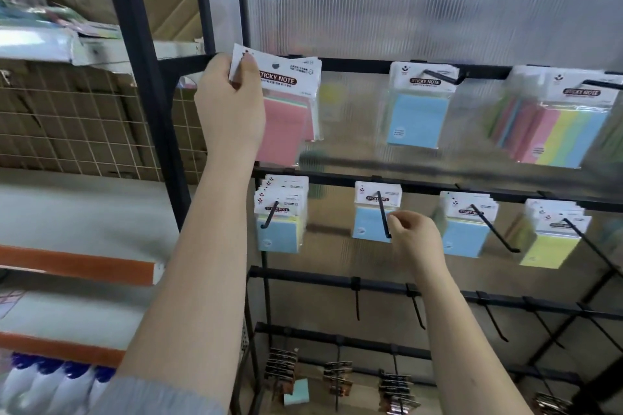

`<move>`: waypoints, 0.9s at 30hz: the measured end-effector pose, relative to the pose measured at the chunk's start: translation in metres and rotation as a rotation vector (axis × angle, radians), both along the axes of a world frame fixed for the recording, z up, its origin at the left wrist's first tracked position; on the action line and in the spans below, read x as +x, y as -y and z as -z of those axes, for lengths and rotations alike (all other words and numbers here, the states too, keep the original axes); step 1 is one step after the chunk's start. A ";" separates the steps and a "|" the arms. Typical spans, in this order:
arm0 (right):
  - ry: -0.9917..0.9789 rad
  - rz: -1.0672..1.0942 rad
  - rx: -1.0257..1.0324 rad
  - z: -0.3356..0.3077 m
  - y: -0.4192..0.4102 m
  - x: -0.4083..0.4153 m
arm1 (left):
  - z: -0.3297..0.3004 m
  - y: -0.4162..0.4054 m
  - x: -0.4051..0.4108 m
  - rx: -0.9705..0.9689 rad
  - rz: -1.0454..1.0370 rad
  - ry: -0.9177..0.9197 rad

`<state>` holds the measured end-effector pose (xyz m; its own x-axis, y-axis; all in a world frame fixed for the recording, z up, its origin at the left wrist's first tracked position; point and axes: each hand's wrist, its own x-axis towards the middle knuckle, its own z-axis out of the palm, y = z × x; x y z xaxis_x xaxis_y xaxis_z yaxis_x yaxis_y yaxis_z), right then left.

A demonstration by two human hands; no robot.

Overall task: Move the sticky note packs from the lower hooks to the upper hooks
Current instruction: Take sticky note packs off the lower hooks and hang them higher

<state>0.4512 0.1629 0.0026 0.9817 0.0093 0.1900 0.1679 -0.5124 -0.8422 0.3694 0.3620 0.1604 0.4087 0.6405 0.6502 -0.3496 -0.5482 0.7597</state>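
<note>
The left hand [229, 101] pinches a bundle of pink packs [290, 104] headed "STICKY NOTE" at the upper rail's [364, 66] left end. The right hand [413, 236] pinches the lower hook [384, 216] holding a blue pack [369, 222].

Pink pack [286, 121], black hooks [384, 216]

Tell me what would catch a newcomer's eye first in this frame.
The left hand grips a bunch of pink sticky note packs at the upper rail's left end. Lower down, the right hand pinches at the hook of a blue pack on the lower rail.
</note>
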 end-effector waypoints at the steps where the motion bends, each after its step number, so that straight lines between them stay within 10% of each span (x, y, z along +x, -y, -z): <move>1: -0.001 -0.003 -0.003 -0.001 -0.001 0.004 | 0.000 -0.001 0.001 -0.007 -0.007 0.015; 27: -0.068 0.155 0.067 0.012 -0.008 0.054 | 0.012 -0.031 0.077 -0.055 0.010 -0.005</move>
